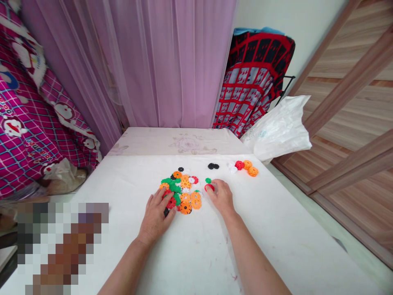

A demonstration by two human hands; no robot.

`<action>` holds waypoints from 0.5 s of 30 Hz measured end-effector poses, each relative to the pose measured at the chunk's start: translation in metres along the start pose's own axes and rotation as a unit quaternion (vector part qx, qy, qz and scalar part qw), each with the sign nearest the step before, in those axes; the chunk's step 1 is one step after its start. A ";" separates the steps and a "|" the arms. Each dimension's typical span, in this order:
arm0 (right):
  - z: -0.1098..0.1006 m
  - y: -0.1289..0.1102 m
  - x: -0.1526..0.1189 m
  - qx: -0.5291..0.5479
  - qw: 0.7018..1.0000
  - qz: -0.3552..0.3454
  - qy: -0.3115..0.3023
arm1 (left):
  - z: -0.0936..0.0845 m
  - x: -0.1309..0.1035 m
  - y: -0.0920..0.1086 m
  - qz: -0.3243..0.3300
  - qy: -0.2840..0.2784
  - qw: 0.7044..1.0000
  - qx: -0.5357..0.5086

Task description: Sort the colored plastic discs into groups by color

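Observation:
Spread over the left edge of a pile of plastic notched discs, my left hand touches red, green and orange pieces with its fingers apart. The pile also has white and black discs. Just right of it, my right hand closes its thumb and fingers on a red disc at table height. A small green disc lies just beyond those fingertips. Past the pile is a lone black disc.
Black discs lie farther back. White, red and orange discs sit at the right. A white plastic bag stands at the table's right far corner. Behind hangs a purple curtain; the lower left is pixelated.

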State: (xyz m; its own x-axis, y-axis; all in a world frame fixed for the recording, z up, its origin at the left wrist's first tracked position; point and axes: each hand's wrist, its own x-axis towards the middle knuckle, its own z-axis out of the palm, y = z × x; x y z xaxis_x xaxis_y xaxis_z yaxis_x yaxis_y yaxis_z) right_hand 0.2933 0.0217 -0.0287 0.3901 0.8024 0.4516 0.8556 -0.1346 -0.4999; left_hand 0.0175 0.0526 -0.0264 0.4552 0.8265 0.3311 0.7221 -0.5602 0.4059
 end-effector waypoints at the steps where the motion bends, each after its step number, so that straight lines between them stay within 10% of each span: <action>1: 0.000 -0.001 0.001 -0.009 1.000 0.011 0.001 | 0.001 0.000 0.000 0.000 0.000 1.000 0.001; 15: 0.002 0.008 0.003 0.124 0.991 0.052 0.021 | -0.003 0.001 0.001 0.008 -0.016 1.000 0.010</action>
State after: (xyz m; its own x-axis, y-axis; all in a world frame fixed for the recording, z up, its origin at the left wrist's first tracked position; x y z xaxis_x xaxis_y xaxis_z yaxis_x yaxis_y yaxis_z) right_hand 0.3009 0.0245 -0.0330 0.4894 0.7663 0.4164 0.7022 -0.0631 -0.7092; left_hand 0.0175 0.0525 -0.0230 0.4831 0.8187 0.3104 0.7249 -0.5728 0.3826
